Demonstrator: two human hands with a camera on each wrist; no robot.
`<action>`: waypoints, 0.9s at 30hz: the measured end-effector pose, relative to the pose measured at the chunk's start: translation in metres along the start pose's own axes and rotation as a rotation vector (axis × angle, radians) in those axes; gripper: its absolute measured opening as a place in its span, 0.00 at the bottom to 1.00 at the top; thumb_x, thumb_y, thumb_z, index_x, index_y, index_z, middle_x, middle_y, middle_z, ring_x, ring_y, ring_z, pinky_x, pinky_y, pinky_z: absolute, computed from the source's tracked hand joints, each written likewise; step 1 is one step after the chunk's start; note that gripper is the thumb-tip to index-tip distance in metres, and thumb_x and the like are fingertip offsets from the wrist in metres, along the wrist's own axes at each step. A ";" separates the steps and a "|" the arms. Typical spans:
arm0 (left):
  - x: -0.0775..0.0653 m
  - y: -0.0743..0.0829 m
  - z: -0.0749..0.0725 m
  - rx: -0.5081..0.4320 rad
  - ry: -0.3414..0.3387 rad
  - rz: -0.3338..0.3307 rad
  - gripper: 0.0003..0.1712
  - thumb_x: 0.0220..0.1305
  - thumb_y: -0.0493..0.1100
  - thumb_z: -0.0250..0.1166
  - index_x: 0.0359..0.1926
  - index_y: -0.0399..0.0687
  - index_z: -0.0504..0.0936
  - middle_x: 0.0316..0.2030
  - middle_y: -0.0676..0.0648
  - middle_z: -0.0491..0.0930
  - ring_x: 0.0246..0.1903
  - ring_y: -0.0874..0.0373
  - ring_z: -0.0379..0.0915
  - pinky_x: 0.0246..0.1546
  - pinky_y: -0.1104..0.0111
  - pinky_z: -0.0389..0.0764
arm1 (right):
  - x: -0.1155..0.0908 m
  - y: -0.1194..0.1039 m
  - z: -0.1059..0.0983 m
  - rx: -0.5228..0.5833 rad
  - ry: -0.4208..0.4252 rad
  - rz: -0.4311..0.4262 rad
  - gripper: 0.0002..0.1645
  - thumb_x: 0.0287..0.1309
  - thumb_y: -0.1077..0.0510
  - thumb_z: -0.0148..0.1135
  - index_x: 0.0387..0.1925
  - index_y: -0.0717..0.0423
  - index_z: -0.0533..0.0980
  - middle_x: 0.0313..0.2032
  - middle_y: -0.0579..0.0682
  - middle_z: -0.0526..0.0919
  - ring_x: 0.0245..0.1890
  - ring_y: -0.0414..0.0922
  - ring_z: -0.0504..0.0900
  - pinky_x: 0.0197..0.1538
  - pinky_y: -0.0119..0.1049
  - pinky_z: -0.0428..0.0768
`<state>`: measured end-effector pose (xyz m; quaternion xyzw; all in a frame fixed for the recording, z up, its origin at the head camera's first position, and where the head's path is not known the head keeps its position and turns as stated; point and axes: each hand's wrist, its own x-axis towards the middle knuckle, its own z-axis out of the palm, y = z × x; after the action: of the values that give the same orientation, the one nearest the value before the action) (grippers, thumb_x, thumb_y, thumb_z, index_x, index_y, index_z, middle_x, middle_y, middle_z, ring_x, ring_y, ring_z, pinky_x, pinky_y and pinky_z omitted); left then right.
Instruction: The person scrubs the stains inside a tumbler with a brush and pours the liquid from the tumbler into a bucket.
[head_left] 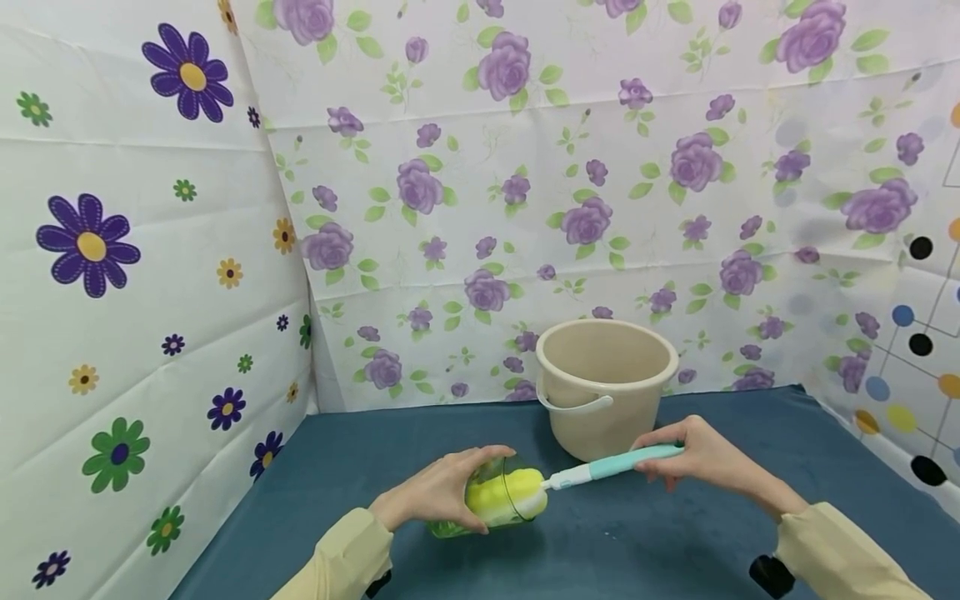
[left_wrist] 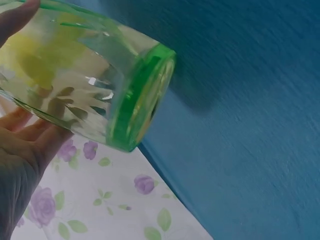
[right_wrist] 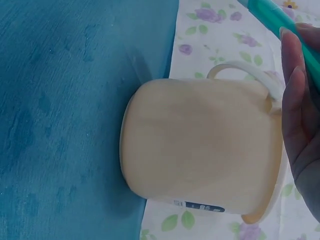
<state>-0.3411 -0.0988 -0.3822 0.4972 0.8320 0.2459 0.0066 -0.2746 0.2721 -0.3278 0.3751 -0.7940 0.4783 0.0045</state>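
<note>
My left hand (head_left: pixel 448 487) grips a clear green-tinted glass (head_left: pixel 491 518) that lies tilted on its side, its mouth toward the right. In the left wrist view the thick green base of the glass (left_wrist: pixel 142 100) faces away from the palm. Inside the glass sits the yellow and white sponge head (head_left: pixel 517 492) of a bottle brush. The brush's white and teal handle (head_left: pixel 630 461) slopes up to the right, and my right hand (head_left: pixel 693 454) pinches its end between thumb and fingers. Blurred yellow sponge (left_wrist: pixel 40 55) shows through the glass wall.
A beige bucket (head_left: pixel 607 408) with a white handle (head_left: pixel 573 407) stands behind my right hand at the back of the blue-covered table (head_left: pixel 615 550). Flower-printed sheets (head_left: pixel 465 208) hang behind and to the left. A dotted sheet (head_left: pixel 915 383) hangs at the right.
</note>
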 end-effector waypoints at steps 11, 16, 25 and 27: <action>-0.002 0.004 0.003 -0.092 0.050 -0.099 0.53 0.35 0.42 0.76 0.63 0.65 0.58 0.53 0.55 0.65 0.48 0.58 0.65 0.40 0.62 0.71 | 0.005 -0.001 0.005 -0.010 0.002 -0.051 0.11 0.54 0.69 0.59 0.40 0.68 0.78 0.23 0.55 0.81 0.14 0.50 0.77 0.24 0.42 0.77; -0.003 0.005 0.002 -0.139 0.060 -0.132 0.53 0.34 0.45 0.77 0.63 0.67 0.58 0.49 0.55 0.67 0.46 0.59 0.65 0.39 0.62 0.71 | 0.009 0.007 0.006 -0.053 0.031 -0.059 0.11 0.54 0.68 0.60 0.40 0.66 0.78 0.24 0.51 0.81 0.14 0.49 0.77 0.24 0.41 0.77; -0.004 0.006 -0.001 -0.121 0.054 -0.146 0.52 0.38 0.55 0.75 0.64 0.69 0.57 0.51 0.54 0.67 0.48 0.59 0.65 0.41 0.60 0.70 | 0.013 0.032 0.007 -0.042 0.036 -0.008 0.12 0.54 0.62 0.61 0.42 0.62 0.79 0.25 0.52 0.82 0.14 0.50 0.77 0.23 0.42 0.77; -0.004 0.005 -0.001 -0.112 0.057 -0.145 0.52 0.38 0.55 0.75 0.64 0.68 0.57 0.51 0.55 0.67 0.48 0.59 0.65 0.40 0.60 0.70 | 0.014 0.033 0.009 -0.038 0.033 -0.005 0.12 0.54 0.61 0.62 0.41 0.62 0.79 0.25 0.52 0.82 0.14 0.49 0.77 0.23 0.42 0.77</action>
<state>-0.3347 -0.1007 -0.3801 0.4274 0.8506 0.3049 0.0283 -0.3012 0.2656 -0.3524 0.3691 -0.8017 0.4694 0.0260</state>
